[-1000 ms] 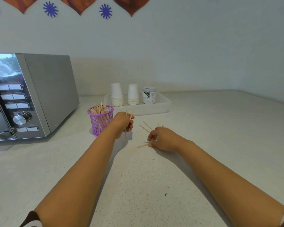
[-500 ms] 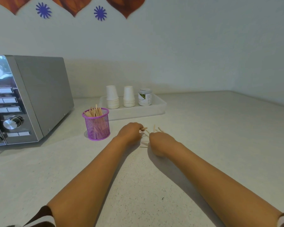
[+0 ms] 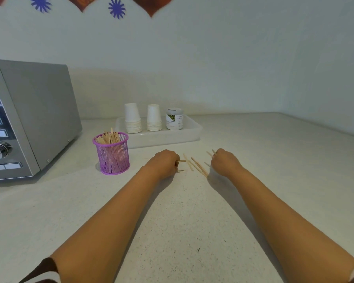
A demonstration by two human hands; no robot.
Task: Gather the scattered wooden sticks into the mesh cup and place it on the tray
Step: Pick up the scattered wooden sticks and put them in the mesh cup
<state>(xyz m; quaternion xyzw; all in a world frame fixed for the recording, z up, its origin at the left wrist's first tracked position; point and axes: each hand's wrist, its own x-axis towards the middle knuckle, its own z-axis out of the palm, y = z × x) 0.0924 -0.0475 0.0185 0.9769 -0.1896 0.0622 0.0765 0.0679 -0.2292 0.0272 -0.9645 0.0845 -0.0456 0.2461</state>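
A purple mesh cup stands on the counter, holding several wooden sticks upright. To its right, loose wooden sticks lie on the counter between my hands. My left hand rests knuckles-up with its fingers curled on sticks whose ends poke out to the right. My right hand is curled on a couple of sticks that jut out at its upper left. Behind them sits the white tray.
Two stacks of white paper cups and a small labelled jar stand in the tray. A silver microwave fills the left side. The counter meets walls at the back and right.
My left hand came down from beside the cup to the loose sticks. My hands then moved apart, uncovering sticks between them.
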